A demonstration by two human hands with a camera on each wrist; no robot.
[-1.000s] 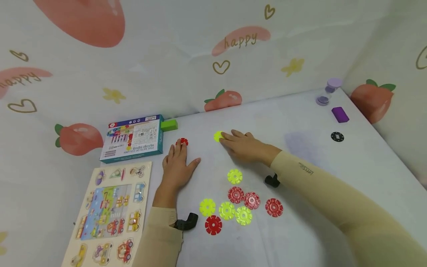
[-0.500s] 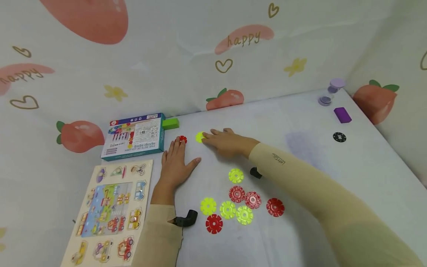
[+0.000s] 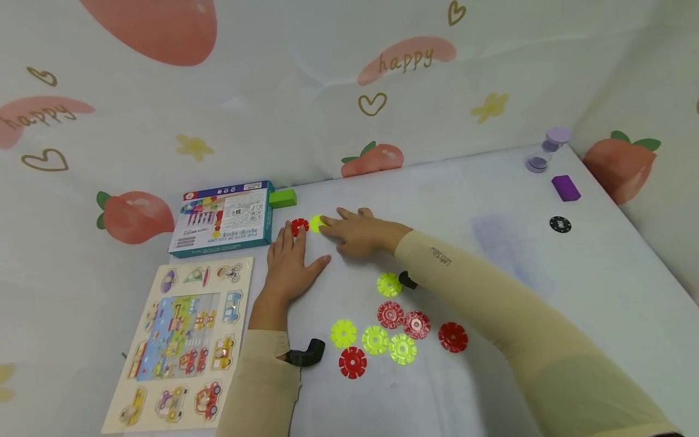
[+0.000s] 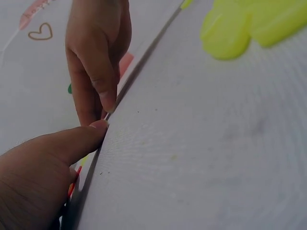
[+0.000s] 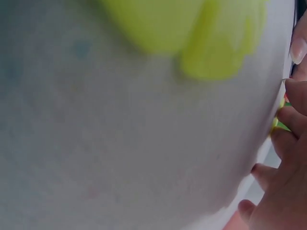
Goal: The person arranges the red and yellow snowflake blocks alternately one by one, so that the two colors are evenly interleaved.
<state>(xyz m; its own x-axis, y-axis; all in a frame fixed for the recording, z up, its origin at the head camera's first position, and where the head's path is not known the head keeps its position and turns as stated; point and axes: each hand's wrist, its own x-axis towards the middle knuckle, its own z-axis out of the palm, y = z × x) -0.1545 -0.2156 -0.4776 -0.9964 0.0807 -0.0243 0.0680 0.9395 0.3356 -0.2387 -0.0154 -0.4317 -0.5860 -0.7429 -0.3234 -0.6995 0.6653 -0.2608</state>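
Observation:
A red flower-shaped disc (image 3: 300,227) lies flat near the box, and the fingertips of my left hand (image 3: 287,267) rest on its near edge. That hand is spread palm down on the table. Just right of the red disc is a yellow disc (image 3: 316,224), partly covered by the fingertips of my right hand (image 3: 360,235), whose fingers are extended. Closer to me lie several more yellow discs (image 3: 375,340) and red discs (image 3: 452,337). In the left wrist view the thumb of the left hand (image 4: 53,158) and the right hand (image 4: 98,52) appear close together.
At left are a cardboard box (image 3: 224,218), a green block (image 3: 283,198) and a wooden picture puzzle (image 3: 185,346). Far right stand a purple hourglass (image 3: 548,149), a purple block (image 3: 565,188) and a black chip (image 3: 560,224). A patterned cloth wall (image 3: 306,91) closes the back.
My right hand has slid left with the yellow disc under its fingertips, bringing it close beside the red disc. The left hand has stayed nearly in place.

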